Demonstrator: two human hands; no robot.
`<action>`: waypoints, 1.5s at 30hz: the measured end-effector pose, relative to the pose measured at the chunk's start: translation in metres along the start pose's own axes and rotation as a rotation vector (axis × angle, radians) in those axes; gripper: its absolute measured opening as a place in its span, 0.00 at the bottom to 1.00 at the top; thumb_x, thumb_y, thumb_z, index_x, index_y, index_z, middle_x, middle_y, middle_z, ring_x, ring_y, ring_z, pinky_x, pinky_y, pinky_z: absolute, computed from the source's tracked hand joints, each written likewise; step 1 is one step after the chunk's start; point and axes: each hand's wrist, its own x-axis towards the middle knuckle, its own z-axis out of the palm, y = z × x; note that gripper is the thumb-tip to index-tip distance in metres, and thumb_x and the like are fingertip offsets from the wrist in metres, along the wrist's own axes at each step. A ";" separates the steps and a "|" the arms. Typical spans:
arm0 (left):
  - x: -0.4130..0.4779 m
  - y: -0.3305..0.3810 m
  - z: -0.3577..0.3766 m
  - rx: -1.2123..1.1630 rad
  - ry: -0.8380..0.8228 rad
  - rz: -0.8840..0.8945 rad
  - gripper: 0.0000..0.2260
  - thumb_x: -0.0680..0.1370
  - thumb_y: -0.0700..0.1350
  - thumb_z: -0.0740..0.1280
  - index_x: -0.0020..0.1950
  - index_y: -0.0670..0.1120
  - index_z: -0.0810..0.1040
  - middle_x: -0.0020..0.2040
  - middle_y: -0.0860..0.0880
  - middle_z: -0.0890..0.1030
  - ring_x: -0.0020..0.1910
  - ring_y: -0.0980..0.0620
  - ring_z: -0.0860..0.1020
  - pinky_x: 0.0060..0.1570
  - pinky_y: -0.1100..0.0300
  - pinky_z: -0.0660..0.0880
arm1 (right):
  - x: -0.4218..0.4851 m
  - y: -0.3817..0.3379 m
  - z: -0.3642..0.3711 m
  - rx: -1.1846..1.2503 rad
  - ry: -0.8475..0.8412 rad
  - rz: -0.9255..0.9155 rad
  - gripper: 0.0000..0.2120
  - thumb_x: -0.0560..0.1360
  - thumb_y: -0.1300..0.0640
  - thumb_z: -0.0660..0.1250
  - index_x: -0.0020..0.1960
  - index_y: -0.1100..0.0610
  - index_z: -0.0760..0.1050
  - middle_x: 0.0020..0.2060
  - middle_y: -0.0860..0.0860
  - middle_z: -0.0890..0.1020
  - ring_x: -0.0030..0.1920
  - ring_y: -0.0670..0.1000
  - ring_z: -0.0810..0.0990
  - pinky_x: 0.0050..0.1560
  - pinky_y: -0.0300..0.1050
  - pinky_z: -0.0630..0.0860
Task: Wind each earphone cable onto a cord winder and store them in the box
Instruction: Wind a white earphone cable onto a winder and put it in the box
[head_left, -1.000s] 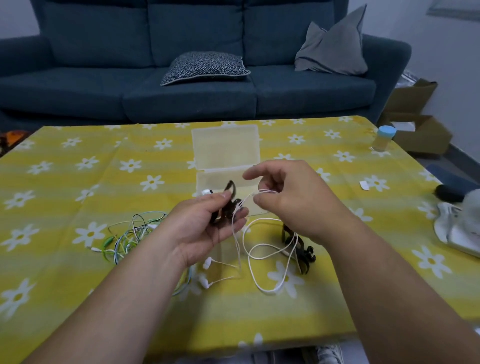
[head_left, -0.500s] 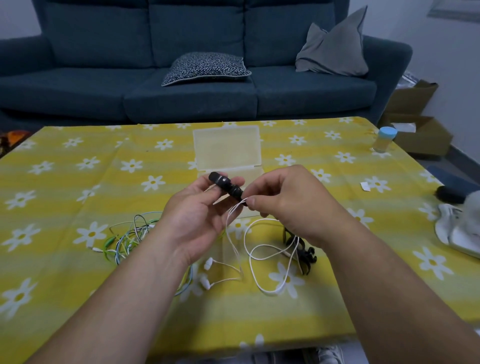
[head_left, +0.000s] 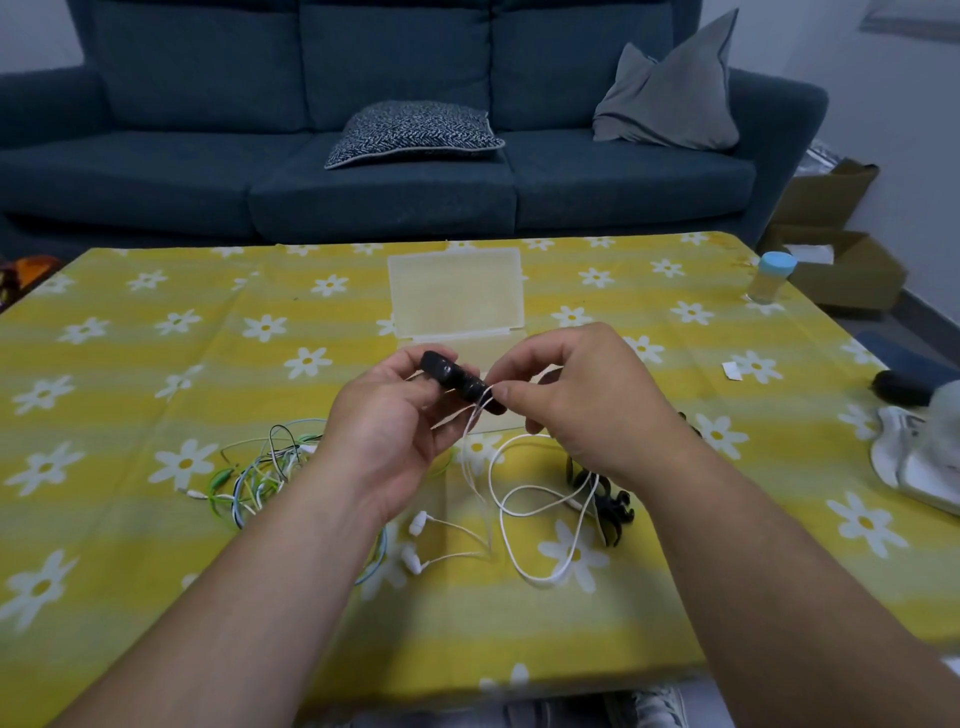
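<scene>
While held over the table (head_left: 156, 374), cord winder (head_left: 457, 375): black, gripped in curled left hand (head_left: 384, 436).
White earphone cable (head_left: 511, 499): pinched by right hand (head_left: 587, 405) at winder's right end; slack on table.
Box (head_left: 457, 312): open, just beyond hands.

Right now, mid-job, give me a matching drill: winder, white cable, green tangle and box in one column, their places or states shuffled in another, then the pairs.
1 black cord winder
2 white earphone cable
3 green cable tangle
4 clear box

A lid open, mid-table
B pinched by the right hand, trailing onto the cloth
C gripped in the left hand
D loose on the cloth, left of both hands

Pairs: 1-C, 2-B, 3-D, 4-A
</scene>
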 end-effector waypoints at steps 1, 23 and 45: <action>0.000 -0.001 0.001 0.021 0.022 0.005 0.15 0.78 0.27 0.56 0.46 0.45 0.76 0.38 0.45 0.83 0.36 0.46 0.83 0.32 0.59 0.79 | -0.001 0.000 0.000 -0.010 -0.013 0.006 0.07 0.73 0.63 0.73 0.39 0.53 0.84 0.28 0.42 0.82 0.26 0.43 0.77 0.27 0.34 0.70; -0.009 -0.012 0.020 0.067 0.009 0.041 0.07 0.79 0.37 0.66 0.56 0.41 0.76 0.45 0.41 0.79 0.41 0.44 0.81 0.45 0.57 0.81 | 0.009 0.021 0.010 0.273 0.120 0.239 0.06 0.73 0.72 0.67 0.39 0.67 0.80 0.27 0.58 0.80 0.29 0.53 0.78 0.42 0.53 0.82; -0.009 -0.016 0.020 0.281 0.107 0.177 0.05 0.81 0.40 0.64 0.46 0.45 0.77 0.40 0.46 0.81 0.35 0.45 0.81 0.39 0.54 0.80 | 0.007 0.011 0.008 0.391 0.058 0.286 0.04 0.74 0.70 0.69 0.42 0.64 0.80 0.28 0.56 0.81 0.30 0.52 0.80 0.36 0.47 0.78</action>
